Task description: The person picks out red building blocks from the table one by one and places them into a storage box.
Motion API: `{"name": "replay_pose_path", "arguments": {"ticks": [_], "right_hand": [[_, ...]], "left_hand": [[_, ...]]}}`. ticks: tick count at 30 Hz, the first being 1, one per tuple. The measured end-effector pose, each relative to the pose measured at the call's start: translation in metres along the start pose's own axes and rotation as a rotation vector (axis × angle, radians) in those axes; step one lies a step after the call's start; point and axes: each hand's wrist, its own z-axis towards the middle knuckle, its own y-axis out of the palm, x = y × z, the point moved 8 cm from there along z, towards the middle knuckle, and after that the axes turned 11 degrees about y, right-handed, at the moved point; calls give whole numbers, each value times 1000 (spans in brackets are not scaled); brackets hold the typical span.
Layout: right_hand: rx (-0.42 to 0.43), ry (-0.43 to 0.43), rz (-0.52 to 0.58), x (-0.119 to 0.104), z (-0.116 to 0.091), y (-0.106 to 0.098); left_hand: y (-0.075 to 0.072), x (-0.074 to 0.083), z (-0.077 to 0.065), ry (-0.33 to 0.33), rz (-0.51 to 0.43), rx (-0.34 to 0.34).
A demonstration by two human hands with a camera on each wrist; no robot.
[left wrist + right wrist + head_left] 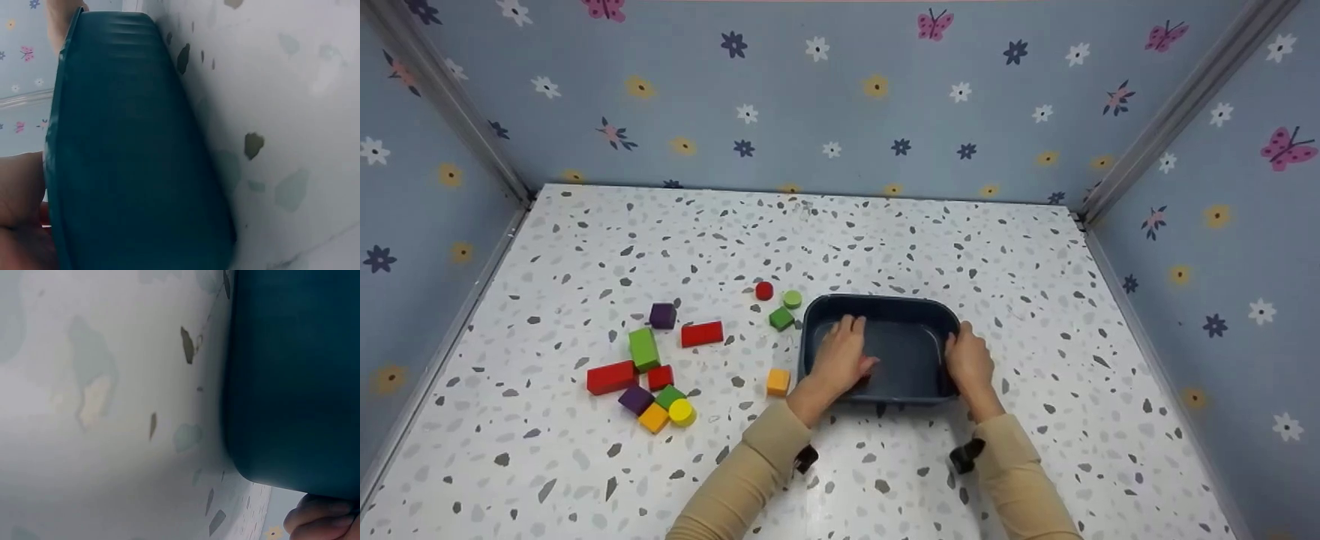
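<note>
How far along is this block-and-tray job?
Done, apparently: the tray stands on the table; no block shows settled inside.
In hand: the left hand reaches into it, a red piece beside it, grip unclear; the right hand grips the tray.
Remaining, if all go in: thirteen blocks outside.

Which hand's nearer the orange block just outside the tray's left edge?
Left. The left hand reaches over the left part of the dark tray, just right of the orange block; the right hand grips the tray's right rim, across from it.
</note>
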Motion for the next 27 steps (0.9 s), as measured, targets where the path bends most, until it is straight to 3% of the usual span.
{"name": "replay_pose_path", "arguments": {"ticks": [10,16,22,27], "right_hand": [[7,8,5,0,1,0],[5,-7,-2,0,0,1],[8,-23,-8,-1,-1,1],[0,-15,-9,-1,0,1]], "left_hand": [[-36,-5,2,15,-26,84],[-56,-13,0,53,9,188],[-69,-30,-1,52,82,229],[-74,-50,-1,33,90,241]]}}
